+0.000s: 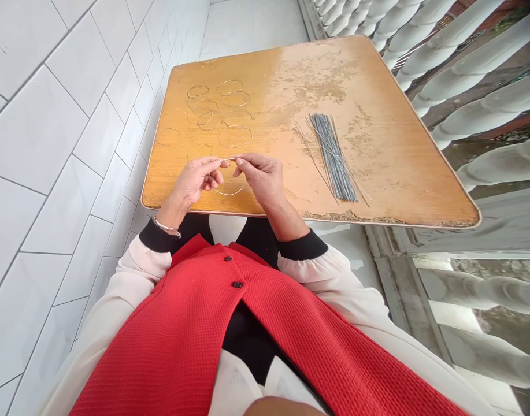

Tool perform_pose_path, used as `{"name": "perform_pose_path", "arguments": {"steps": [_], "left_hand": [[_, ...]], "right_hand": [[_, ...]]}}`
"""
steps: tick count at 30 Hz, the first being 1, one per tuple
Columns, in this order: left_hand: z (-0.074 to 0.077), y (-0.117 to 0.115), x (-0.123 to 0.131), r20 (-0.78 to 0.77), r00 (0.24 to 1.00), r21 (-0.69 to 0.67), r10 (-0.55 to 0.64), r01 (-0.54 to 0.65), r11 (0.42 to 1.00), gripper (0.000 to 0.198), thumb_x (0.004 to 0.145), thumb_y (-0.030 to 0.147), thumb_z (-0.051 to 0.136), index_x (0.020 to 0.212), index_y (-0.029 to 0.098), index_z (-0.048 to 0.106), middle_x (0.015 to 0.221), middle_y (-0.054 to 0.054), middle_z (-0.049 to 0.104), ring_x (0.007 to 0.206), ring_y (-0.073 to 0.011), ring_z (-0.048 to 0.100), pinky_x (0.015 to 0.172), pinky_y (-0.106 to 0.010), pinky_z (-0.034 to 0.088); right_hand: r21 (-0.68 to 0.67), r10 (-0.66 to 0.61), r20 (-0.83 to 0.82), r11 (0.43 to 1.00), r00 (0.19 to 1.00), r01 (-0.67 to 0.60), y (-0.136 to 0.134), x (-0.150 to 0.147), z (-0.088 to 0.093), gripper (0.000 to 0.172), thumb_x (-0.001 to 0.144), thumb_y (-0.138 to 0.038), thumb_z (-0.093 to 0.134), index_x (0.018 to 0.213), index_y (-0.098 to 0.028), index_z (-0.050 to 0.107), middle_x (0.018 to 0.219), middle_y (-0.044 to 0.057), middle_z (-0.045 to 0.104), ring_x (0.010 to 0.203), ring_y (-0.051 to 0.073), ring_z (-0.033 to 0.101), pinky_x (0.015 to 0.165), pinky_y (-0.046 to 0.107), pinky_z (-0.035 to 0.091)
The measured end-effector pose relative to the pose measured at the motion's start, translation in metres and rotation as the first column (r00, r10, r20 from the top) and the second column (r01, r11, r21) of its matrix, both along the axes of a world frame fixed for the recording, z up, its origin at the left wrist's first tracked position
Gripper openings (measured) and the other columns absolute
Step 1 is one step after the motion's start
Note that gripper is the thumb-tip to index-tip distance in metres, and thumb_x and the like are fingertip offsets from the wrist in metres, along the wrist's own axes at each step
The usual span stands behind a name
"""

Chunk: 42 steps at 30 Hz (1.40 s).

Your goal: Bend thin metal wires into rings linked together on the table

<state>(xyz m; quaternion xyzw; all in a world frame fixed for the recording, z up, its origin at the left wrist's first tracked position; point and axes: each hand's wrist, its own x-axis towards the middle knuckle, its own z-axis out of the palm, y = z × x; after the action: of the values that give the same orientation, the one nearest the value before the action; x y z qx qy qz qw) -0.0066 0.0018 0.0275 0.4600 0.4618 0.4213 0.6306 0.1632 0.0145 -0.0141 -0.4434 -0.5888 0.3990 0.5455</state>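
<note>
Between my two hands is a thin wire ring (pixel 229 193), its lower curve showing just above the table's near edge. My left hand (pixel 199 178) pinches one side of it at the top, thumb and forefinger together. On the other side my right hand (pixel 261 176) pinches the wire too, and the fingertips of both hands nearly meet. Whether the wire ends are joined there is too small to tell. Several finished-looking wire rings (pixel 236 136) lie beyond my hands, some overlapping. To the right rests a bundle of straight grey wires (pixel 334 159), with a few loose strands beside it.
The wooden table (pixel 265 110) has a worn, peeling surface and a chipped near edge. A white tiled wall (pixel 60 115) runs along the left. On the right stands a balustrade of white balusters (pixel 459 81).
</note>
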Motion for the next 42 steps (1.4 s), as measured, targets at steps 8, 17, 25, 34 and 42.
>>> {"name": "perform_pose_path", "arguments": {"steps": [8,17,25,34,42], "left_hand": [[0.004,-0.004,-0.009,-0.198,0.979,0.101,0.042,-0.023,0.995,0.02,0.096,0.029,0.058,0.093,0.017,0.073,0.087,-0.003,0.073,0.075,-0.0067,0.065,0.058,-0.015,0.043],[0.006,-0.003,-0.008,-0.301,0.943,0.279,0.144,-0.057,0.958,0.013,0.088,0.016,0.066,0.086,0.017,0.078,0.093,-0.004,0.076,0.087,-0.0097,0.064,0.08,-0.022,0.046],[0.009,0.0,-0.012,-0.345,0.936,0.281,0.066,0.036,0.959,0.006,0.08,0.011,0.07,0.079,0.014,0.075,0.079,-0.002,0.071,0.072,-0.0076,0.058,0.073,-0.023,0.044],[0.017,-0.002,-0.009,-0.305,0.952,0.214,-0.005,0.073,0.974,0.011,0.081,0.005,0.067,0.078,0.013,0.072,0.064,0.003,0.061,0.055,-0.0035,0.05,0.058,-0.02,0.043],[-0.01,0.008,-0.003,0.083,0.958,0.088,0.274,-0.281,0.956,0.008,0.087,0.014,0.069,0.08,0.014,0.067,0.067,0.005,0.066,0.057,-0.0013,0.058,0.064,-0.016,0.05]], "right_hand": [[-0.025,0.033,0.024,0.999,0.999,-0.033,0.002,0.006,0.006,0.022,0.084,-0.037,0.069,0.085,-0.017,0.079,0.061,0.0,0.064,0.052,0.008,0.044,0.05,0.023,0.036],[-0.071,0.076,0.096,0.995,0.993,-0.07,0.004,0.007,0.01,0.018,0.084,-0.034,0.071,0.085,-0.018,0.079,0.062,0.0,0.065,0.054,0.009,0.048,0.049,0.023,0.035],[-0.084,0.107,0.206,0.992,0.973,-0.091,0.009,0.011,0.019,0.009,0.084,-0.023,0.072,0.081,-0.019,0.079,0.055,-0.002,0.059,0.054,0.01,0.048,0.055,0.026,0.037],[-0.045,0.168,0.304,0.986,0.938,-0.162,0.016,0.012,0.027,0.007,0.078,-0.023,0.076,0.072,-0.02,0.077,0.054,-0.003,0.056,0.054,0.01,0.045,0.054,0.027,0.035],[-0.049,-0.091,-0.043,0.995,0.995,0.089,0.011,0.012,0.012,0.036,0.085,-0.056,0.067,0.093,-0.022,0.074,0.085,0.003,0.07,0.058,0.009,0.05,0.053,0.025,0.04]]}}
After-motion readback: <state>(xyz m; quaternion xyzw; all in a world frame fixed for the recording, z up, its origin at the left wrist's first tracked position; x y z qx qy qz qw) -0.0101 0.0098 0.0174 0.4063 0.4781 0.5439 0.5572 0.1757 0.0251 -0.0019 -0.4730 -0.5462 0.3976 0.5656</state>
